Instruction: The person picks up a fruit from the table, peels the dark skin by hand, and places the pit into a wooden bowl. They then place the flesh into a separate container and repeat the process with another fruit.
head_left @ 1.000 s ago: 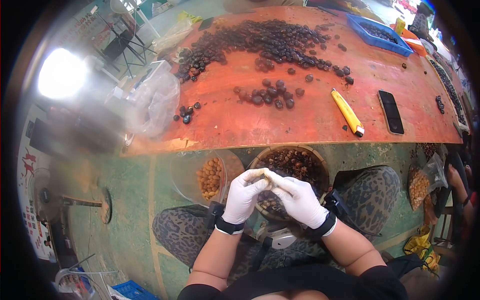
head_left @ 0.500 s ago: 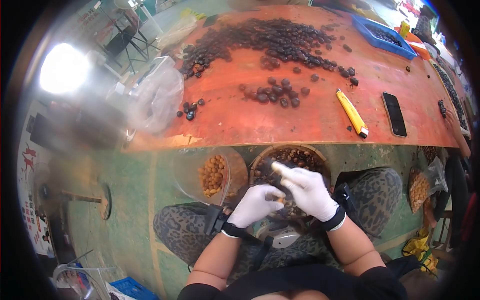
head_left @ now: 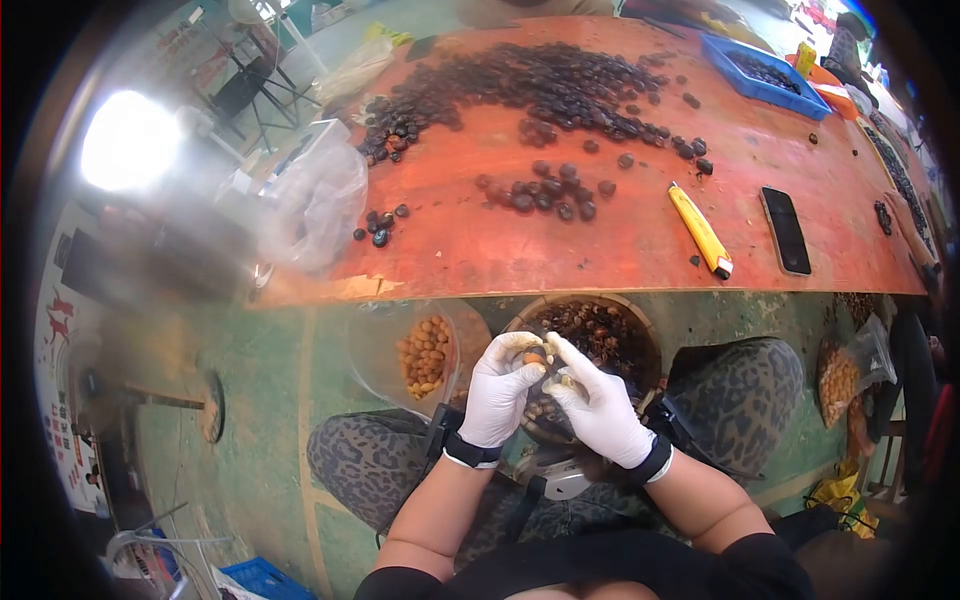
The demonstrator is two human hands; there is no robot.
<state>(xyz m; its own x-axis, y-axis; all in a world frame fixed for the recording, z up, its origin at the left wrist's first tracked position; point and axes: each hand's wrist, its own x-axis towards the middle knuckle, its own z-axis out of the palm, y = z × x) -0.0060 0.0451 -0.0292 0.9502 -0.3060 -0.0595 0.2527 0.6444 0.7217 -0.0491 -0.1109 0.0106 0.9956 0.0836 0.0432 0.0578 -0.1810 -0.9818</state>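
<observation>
My left hand [head_left: 500, 395], in a white glove, pinches a small orange-brown nut [head_left: 535, 355] with some dark shell on it. Close against it on the right, my right hand [head_left: 605, 415], also gloved, has thumb and index finger bent together at the nut's edge; what lies between those fingertips is too small to make out. Beneath both hands stands a round woven basket [head_left: 652, 335] holding dark shell pieces [head_left: 600, 335]. Left of it, a clear plastic-lined container holds yellow-orange peeled nuts [head_left: 424, 355].
On the red table [head_left: 440, 235] lie a heap of dark nuts [head_left: 540, 85], a yellow utility knife [head_left: 700, 230], a phone [head_left: 787, 230] and a plastic bag [head_left: 315, 205]. A blue tray [head_left: 765, 80] sits far right. Another person's arm [head_left: 910, 225] is at the right edge.
My hands have come together higher up, in front of the basket. The left one has turned upward, showing the nut; the right has folded its outstretched fingers toward it.
</observation>
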